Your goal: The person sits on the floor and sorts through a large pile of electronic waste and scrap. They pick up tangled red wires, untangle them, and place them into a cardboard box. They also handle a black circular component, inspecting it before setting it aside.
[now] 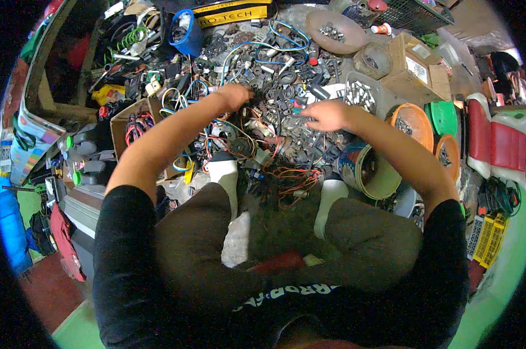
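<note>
My left hand (236, 97) reaches over a wide heap of loose metal and plastic parts (284, 94), its fingertips down among dark pieces. Whether it holds one is hidden. To its right, my right hand (328, 115) is low over the same heap with its fingers partly spread. A small teal piece (297, 111) lies at its fingertips; I cannot tell if they grip it. Between the hands are small mixed metal parts. Thin coloured wires (258, 122) run through the heap below my left hand. A blue-and-white cable (245, 43) loops across its far side.
At right stand a clear tub of white-and-metal cylinders (362, 94), a cardboard box (413, 67), an orange bowl (413, 118) and a tilted bucket (378, 174). A blue bin (186, 35) is at the back. Orange wire (295, 179) lies between my feet; a carton of wires (136, 126) sits left.
</note>
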A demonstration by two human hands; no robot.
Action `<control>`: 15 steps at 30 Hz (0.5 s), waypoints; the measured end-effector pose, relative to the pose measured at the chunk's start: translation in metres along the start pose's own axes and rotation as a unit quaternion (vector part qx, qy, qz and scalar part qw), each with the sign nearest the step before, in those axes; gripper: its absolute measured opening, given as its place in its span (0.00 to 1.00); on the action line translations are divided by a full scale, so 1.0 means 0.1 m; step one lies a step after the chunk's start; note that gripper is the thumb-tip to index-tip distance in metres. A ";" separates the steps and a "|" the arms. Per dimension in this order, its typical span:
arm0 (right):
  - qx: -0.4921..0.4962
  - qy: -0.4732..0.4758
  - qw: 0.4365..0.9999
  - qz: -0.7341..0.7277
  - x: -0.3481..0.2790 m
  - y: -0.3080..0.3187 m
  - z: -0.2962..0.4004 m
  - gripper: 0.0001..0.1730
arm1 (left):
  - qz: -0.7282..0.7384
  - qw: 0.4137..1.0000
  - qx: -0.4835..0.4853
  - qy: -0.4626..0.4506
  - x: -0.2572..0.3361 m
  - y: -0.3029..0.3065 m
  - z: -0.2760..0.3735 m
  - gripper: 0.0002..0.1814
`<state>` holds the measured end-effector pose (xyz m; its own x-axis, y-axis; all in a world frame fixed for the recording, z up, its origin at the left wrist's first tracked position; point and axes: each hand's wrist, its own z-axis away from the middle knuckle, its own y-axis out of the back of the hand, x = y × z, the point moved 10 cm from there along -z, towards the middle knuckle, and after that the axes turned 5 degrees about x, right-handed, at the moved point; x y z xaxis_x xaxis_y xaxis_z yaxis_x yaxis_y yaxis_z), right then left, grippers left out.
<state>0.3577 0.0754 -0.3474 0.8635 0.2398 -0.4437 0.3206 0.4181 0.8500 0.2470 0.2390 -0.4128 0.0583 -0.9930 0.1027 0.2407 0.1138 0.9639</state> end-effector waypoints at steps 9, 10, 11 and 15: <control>0.086 0.040 0.984 -0.148 -0.12 -0.38 -0.11 0.20 | -0.006 0.989 0.073 0.129 0.05 -0.02 -0.12 0.18; 0.066 0.021 0.986 -0.153 -0.12 -0.40 -0.07 0.20 | -0.034 0.990 0.081 0.112 0.05 -0.01 -0.13 0.19; 0.046 0.002 0.986 -0.159 -0.11 -0.42 -0.05 0.19 | -0.037 0.991 0.079 0.102 0.04 -0.02 -0.11 0.20; 0.123 -0.049 0.968 -0.212 0.09 -0.40 0.12 0.18 | -0.035 0.975 0.204 0.078 0.11 0.40 -0.06 0.16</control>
<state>0.3572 0.0506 -0.3819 0.6630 0.0035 -0.7486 0.7267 0.2370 0.6448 0.2631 0.2325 -0.3744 0.2105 -0.9773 0.0244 -0.1548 -0.0087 0.9879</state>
